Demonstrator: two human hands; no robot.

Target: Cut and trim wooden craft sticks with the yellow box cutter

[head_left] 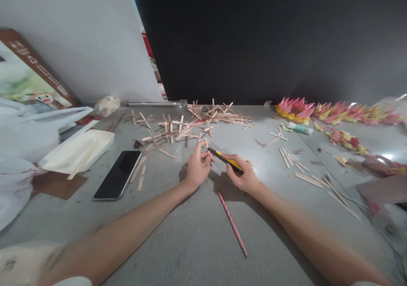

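Note:
Between the fingers of my left hand point(197, 167) is a short wooden craft stick point(206, 143), its tip sticking up past the fingertips. My right hand point(243, 173) is wrapped round a yellow and black utility knife point(228, 160), which points up and left so that its front end meets the stick at my left fingertips. The blade itself is too small to make out. On the table just below my hands lies a pink pencil point(232, 224). Beyond them a loose heap of craft sticks point(229, 116), some crossed over each other, spreads along the back.
At left are a phone point(117, 175), a white tray point(103, 138) and a white plastic bag point(19, 150). Pink and yellow paper crafts point(295, 110), a glue stick point(299, 128), loose sticks point(308, 179) and a tape roll point(380, 165) lie at right. A black panel point(270, 40) closes the back.

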